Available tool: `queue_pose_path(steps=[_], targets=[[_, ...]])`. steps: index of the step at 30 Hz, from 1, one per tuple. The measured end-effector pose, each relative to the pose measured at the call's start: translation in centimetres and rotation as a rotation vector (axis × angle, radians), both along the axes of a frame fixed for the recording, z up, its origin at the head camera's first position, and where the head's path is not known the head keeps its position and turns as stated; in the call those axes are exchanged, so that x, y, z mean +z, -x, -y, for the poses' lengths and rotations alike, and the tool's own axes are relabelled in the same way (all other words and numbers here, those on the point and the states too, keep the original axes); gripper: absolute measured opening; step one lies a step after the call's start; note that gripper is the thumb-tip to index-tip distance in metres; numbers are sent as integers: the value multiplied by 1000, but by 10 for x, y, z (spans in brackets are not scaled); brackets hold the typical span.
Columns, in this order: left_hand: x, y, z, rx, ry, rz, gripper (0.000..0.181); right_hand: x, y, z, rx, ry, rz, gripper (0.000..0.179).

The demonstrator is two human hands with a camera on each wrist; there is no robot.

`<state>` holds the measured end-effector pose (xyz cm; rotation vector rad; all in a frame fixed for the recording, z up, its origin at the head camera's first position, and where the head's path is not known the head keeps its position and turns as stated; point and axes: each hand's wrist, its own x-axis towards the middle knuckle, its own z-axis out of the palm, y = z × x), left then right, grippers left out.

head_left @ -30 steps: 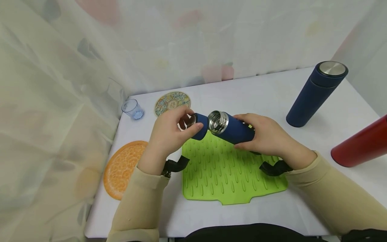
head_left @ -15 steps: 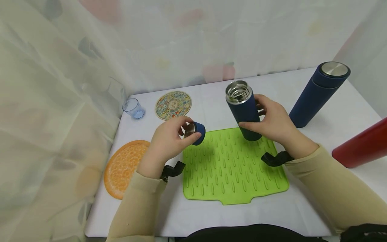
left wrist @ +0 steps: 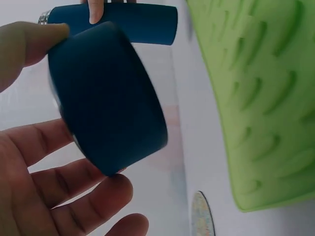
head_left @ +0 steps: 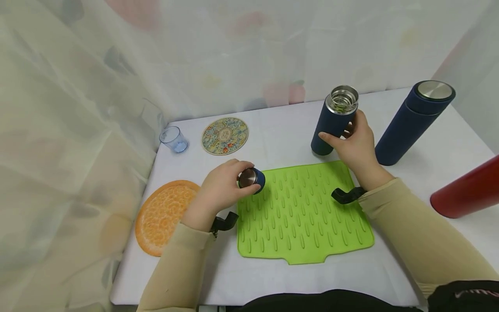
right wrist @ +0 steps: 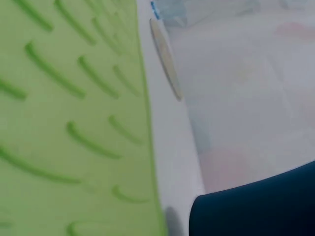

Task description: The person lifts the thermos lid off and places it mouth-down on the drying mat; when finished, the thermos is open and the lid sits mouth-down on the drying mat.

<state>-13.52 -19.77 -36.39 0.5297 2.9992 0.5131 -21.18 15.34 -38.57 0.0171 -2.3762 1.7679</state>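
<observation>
Uncapped navy vacuum flask (head_left: 332, 123), just beyond the green mat's (head_left: 300, 216) far edge: mouth up, long axis nearly upright. Right grip (head_left: 355, 145) grasps its side; left grip (head_left: 223, 187) pinches the lid (head_left: 259, 180), tipped sideways, at the mat's far-left corner. Flask probably stiff, moderately heavy; best held mid-body.

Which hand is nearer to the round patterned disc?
Left. The left hand, holding the lid, is just on the person's side of the patterned disc; the right hand, gripping the open bottle, is farther off to its right.
</observation>
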Motion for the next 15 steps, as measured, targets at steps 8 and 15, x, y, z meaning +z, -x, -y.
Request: queue_pose_path(steps=[8,15], targets=[[-13,5,-3,-57,59,36,62,-15,8,-4,-36,7,7,98],[-23,8,-8,-163,74,29,63,-12,13,-3,-7,-43,26,100]])
